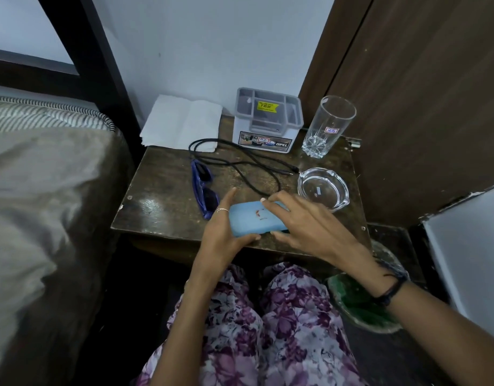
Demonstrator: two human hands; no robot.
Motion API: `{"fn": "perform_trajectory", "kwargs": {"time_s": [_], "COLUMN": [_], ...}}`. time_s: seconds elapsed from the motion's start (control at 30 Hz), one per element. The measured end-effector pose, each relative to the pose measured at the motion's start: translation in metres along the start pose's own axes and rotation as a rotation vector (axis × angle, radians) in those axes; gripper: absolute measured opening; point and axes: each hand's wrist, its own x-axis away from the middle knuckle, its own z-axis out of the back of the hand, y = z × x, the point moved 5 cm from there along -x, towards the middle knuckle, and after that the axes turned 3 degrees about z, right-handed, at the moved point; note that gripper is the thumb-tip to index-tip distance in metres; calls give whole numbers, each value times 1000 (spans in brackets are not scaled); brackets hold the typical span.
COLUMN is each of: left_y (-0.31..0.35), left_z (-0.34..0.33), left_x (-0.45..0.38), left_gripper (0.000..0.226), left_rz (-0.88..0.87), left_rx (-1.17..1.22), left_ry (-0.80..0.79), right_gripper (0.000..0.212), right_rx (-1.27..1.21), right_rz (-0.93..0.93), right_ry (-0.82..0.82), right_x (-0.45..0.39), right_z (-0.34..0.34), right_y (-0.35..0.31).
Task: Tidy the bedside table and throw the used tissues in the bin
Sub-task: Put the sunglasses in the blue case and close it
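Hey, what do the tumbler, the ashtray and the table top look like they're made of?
Tumbler: clear glass, with a cut pattern at its base. Ashtray: thick clear glass, notched rim catching light. Table top: probably dark varnished wood or laminate, glossy but worn, with chipped edges.

The case point(254, 220) is light blue and the sunglasses point(202, 188) are dark blue. The bin point(360, 305) is green. The trousers point(268, 324) have purple flowers.
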Motion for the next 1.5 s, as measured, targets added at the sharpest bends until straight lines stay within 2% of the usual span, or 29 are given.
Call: {"fn": "perform_trajectory", "kwargs": {"time_s": [0.13,0.33,0.57,0.7,0.83,0.9,1.2,1.37,1.5], "left_y": [-2,-3,-4,-6,-4,-5,-3,-5,-8], "left_z": [-1,0,1,1,1,2,3,0,0], "left_x": [0,0,1,2,2,2,2,-2,-4], "left_gripper": [105,104,103,102,107,110,134,125,117], "left_rz": [29,34,36,46,51,58,16,15,57], "left_rx": [-7,-13,-13,-32,-75,-86,-102,-126,-120], "left_ry": [18,55,54,53,44,44,67,51,54], "right_gripper": [58,61,58,55,57,53,24,16,24], "right_rx": [71,129,106,85,-74,-151,-333,-425,-430], "right_rz": [89,194,259,277,170,124,-102,-191,-243], "right_ry": [-10,-68,-47,-93,-267,-296,-221,-110,-89], "right_x": [-1,-6,-9,-12,-16,-19,-46,-62,-74], "right_z": [-5,-7,-4,-1,3,8,8,1,3], "right_y": [-2,3,6,12,22,27,52,56,53]}}
